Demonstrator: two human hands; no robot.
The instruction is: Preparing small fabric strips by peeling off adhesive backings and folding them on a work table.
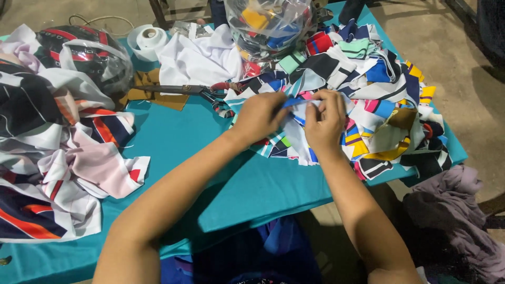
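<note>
Two packages, no labels, signs or screens legible. Clear plastic bag (271, 23) at table's far edge, top centre: bulging, stuffed with yellow, blue, red and black fabric scraps. Second clear plastic bag (87, 52) far left: rounded, holding black-and-red striped cloth with white.

Small blue-white fabric scrap (298, 105), pinched above pile

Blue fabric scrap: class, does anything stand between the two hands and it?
Nothing visible does. The left hand and right hand both already pinch the blue fabric scrap directly, above the pile of scraps.
</note>
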